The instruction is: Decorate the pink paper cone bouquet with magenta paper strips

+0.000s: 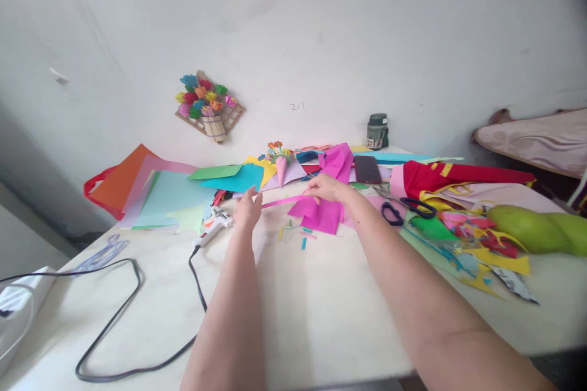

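Our right hand (323,188) pinches the right end of a narrow bright-pink paper strip (280,201), thumb and fingers pressed together. Our left hand (249,211) is at the strip's other end, fingers bunched; we can't tell for sure if it grips or just touches. The strip runs approx. straight btwn the two, low over the table (287,324).

To handle it well, we'd best hold only the tips, pull evenly w/ light tension, & keep it flat; thin paper prob. tears or twists if we tug.

Just below the right hand lies a creased magenta paper sheet (326,220); we'd keep our wrist off it, b/c it could drag along. Tiny coloured paper offcuts (303,243) sit nearby, so watch they don't stick.

Just beside the left hand is a white corded glue gun (213,229); can't tell if it's hot, so we'd give the nozzle room. Farther right, dark-blue-handled scissors (430,208) lie w/ blades pointing away from us, within reach if an edge needs a trim.
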`<state>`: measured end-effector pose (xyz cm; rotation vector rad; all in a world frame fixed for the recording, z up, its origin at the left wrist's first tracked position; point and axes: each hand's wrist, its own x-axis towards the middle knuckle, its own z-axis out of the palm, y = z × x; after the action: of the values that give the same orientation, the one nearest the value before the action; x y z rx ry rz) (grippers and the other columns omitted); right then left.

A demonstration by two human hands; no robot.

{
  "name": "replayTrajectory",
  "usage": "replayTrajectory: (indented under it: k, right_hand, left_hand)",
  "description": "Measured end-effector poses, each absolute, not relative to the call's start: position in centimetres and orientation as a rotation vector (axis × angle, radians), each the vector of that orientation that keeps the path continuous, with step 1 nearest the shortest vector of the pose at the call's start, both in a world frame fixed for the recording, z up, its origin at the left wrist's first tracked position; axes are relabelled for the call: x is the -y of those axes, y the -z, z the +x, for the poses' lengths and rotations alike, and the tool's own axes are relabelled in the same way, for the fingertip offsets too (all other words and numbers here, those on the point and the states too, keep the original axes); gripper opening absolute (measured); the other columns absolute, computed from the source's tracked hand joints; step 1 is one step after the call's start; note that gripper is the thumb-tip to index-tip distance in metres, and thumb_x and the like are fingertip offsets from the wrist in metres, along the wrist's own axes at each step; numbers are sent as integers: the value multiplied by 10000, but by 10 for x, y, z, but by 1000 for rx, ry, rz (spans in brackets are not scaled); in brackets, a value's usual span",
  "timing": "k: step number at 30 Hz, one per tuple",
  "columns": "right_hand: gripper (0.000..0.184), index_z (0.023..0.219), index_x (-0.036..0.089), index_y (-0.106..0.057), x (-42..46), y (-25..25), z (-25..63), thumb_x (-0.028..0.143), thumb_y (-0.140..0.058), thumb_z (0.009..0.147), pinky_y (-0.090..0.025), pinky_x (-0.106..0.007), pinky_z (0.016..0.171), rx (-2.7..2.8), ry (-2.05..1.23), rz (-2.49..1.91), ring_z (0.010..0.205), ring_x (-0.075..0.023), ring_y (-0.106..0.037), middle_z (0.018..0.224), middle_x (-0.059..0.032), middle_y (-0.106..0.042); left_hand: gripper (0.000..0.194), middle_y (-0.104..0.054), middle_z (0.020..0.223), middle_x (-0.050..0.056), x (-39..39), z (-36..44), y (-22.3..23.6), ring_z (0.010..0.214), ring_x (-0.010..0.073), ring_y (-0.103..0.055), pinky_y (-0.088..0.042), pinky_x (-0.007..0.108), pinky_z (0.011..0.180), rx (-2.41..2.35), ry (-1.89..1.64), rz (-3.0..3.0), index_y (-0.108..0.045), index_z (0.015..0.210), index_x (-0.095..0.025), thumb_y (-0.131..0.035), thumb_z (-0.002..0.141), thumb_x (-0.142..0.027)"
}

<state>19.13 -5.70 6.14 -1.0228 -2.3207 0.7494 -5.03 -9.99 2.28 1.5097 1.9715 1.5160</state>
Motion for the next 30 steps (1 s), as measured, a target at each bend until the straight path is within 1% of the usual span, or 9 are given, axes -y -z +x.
replayTrajectory:
  k: [2, 3, 6, 8, 10, 13, 17, 23, 30]
  right_hand:
    - [199, 553, 141, -593, 61, -64, 187, 246, -535, 711, -351, -219, 547, 2351, -760, -1003, 492, -98, -461, 462, 21, -543]
    - [190, 569, 141, -599, 63, -65, 185, 245, -536, 715, -353, -218, 548, 2365, -764, -988, 495, -100, -470, 468, 23, -548]
    - [214, 585, 139, -607, 65, -66, 183, 276, -540, 736, -353, -218, 543, 2389, -732, -954, 498, -101, -481, 483, 21, -555]
    - [232, 601, 135, -615, 65, -65, 184, 304, -547, 745, -348, -216, 527, 2395, -718, -955, 493, -100, -476, 499, 16, -565]
    - [230, 640, 134, -627, 64, -63, 186, 321, -553, 752, -356, -214, 518, 2402, -755, -980, 490, -100, -485, 523, 10, -587]
    - [232, 713, 143, -648, 63, -62, 187, 332, -533, 780, -386, -212, 533, 2431, -804, -1047, 519, -111, -537, 593, -8, -639]
    - [217, 788, 181, -691, 67, -69, 181, 330, -533, 785, -375, -208, 534, 2517, -605, -1221, 608, -134, -590, 675, -24, -683]
    - [210, 880, 191, -705, 73, -74, 165, 214, -544, 747, -371, -205, 551, 2585, -431, -1256, 647, -132, -591, 766, -32, -704]
    - [189, 668, 143, -670, 48, -68, 172, 242, -538, 761, -373, -194, 536, 2526, -610, -1208, 554, -109, -557, 587, -18, -654]
  left_hand:
    - [246, -674, 1011, 85, 99, -37, -25, 1072, 258, -530, -398, 317, 820, -1820, -1484, 1720, -650, 896, -217, -599, 724, -384]
    - [241, -679, 957, 80, 98, -30, -26, 1021, 247, -546, -397, 300, 799, -1719, -1416, 1800, -657, 853, -206, -574, 743, -403]
    - [328, -634, 715, 32, 99, -12, -27, 725, 179, -555, -381, 256, 650, -1513, -1156, 1897, -637, 713, -179, -516, 770, -479]
    - [360, -527, 569, -11, 101, -7, -27, 564, 126, -453, -321, 237, 551, -1483, -1084, 1892, -577, 615, -171, -530, 747, -503]
    - [362, -429, 509, -41, 102, -6, -26, 507, 97, -361, -266, 229, 508, -1474, -1076, 1869, -524, 573, -170, -558, 719, -499]
    - [349, -397, 503, -52, 103, -8, -28, 501, 88, -333, -250, 226, 498, -1487, -1061, 1867, -524, 572, -167, -587, 687, -490]
    - [337, -464, 515, -36, 99, -7, -34, 489, 93, -365, -267, 230, 486, -1537, -955, 1896, -566, 585, -163, -603, 657, -490]
    - [314, -521, 540, -18, 93, -1, -49, 498, 98, -402, -279, 228, 486, -1556, -860, 1987, -588, 599, -164, -553, 681, -465]
    - [391, -463, 516, -40, 82, -19, -41, 495, 85, -356, -264, 231, 488, -1475, -901, 1932, -558, 588, -158, -597, 638, -544]
